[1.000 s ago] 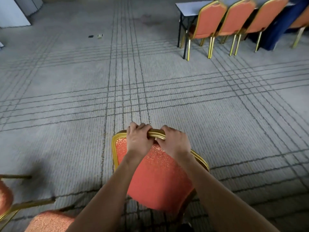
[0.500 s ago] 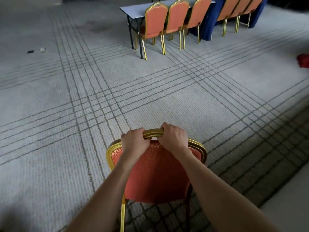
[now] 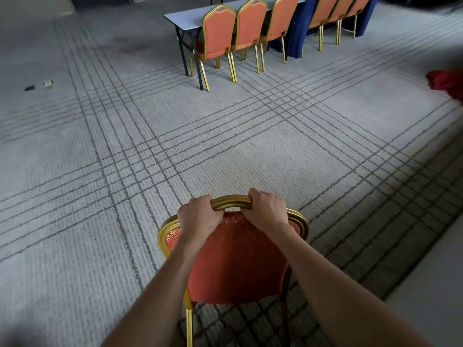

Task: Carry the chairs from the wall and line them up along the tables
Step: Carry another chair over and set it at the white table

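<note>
Gold-framed orange chair, patterned back, gripped at its top rail by left hand and right hand

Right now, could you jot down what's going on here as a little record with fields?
held: chair, orange with gold frame
left hand: closed on the top rail
right hand: closed on the top rail
floor: grey carpet with dark crossing lines
ahead: table with chairs lined up along it
nearest lined-up chair: back toward the camera
right edge: red cloth on the floor
</note>
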### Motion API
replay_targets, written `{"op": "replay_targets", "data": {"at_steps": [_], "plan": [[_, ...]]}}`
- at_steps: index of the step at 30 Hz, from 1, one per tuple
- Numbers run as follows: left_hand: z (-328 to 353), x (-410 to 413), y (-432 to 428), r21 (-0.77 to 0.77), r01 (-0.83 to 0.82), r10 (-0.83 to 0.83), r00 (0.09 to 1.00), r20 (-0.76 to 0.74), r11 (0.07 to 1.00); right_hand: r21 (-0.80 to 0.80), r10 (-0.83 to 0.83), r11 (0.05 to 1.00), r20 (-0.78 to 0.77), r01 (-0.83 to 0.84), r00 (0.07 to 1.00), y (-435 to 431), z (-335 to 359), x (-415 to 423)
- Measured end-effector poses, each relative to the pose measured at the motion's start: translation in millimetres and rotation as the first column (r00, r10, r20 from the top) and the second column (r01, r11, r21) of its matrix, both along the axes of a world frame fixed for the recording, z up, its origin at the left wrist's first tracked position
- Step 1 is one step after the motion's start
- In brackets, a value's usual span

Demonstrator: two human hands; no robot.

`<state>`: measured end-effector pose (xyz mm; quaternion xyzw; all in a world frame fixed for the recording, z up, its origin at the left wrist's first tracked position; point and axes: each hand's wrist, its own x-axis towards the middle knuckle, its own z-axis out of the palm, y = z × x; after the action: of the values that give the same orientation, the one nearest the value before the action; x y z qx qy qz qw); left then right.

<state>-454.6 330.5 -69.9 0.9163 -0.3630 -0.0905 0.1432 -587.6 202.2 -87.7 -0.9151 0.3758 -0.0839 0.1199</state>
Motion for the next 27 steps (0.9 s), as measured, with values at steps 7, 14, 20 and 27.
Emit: {"op": "replay_targets", "data": {"at_steps": [7,14,20,27], "plan": [[1,9,-7,0.016,0.027,-0.027,1.0,-0.016,1.0,0.008,0.009,1.0,-0.008,-0.009,1.0,-7,1,5],[1,10,-9,0.094,0.03,-0.029,1.0,-0.007,0.995,0.034,-0.03,0.999,0.091,0.027,0.995,-5,2,1],[-3,6,-12,0.118,0.06,-0.055,0.998,-0.043,0.991,0.005,-0.057,0.998,0.003,0.057,0.998,-6,3,-1],[-2,11,-14,0.051,0.077,-0.08,0.995,0.055,0.996,-0.073,-0.058,0.995,0.059,0.062,0.997,-10,-6,6]]}}
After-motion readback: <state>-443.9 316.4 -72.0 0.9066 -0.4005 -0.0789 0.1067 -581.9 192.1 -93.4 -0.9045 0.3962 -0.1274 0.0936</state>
